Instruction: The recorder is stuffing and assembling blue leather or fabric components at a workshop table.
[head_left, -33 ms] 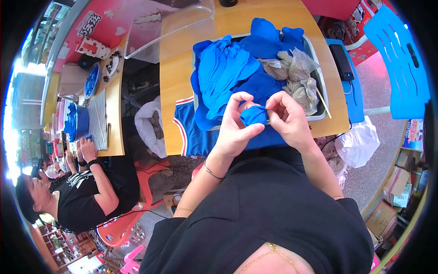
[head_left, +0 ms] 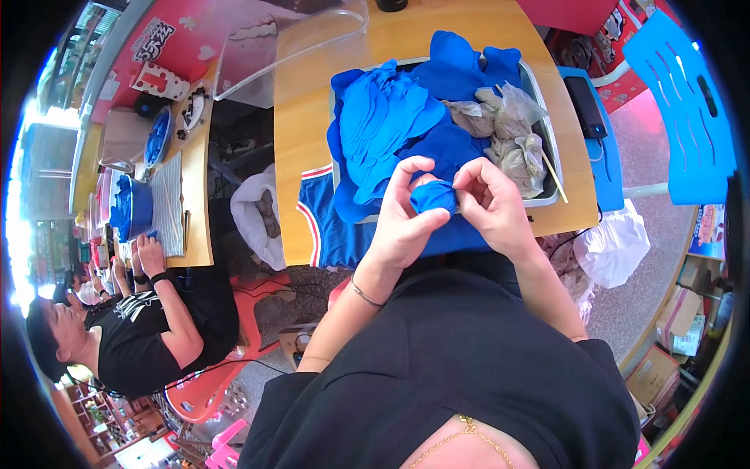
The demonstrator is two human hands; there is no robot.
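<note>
Folds of the blue cloth bundle [head_left: 432, 198] shift slightly since the earlier frame; left grip [head_left: 398, 223] and right grip [head_left: 498, 209] clasp it near the frame's centre, overlapping the lower edge of the tray [head_left: 543, 201].

I have passage over the tabletop [head_left: 301, 137] left of the tray [head_left: 541, 201], up to the transparent panel [head_left: 266, 72]; straight ahead, heaped blue pieces [head_left: 383, 117] block me, and rightward, bagged bundles [head_left: 516, 164] plus a thin stick [head_left: 555, 179] (crossing the rim) crowd the way.
</note>
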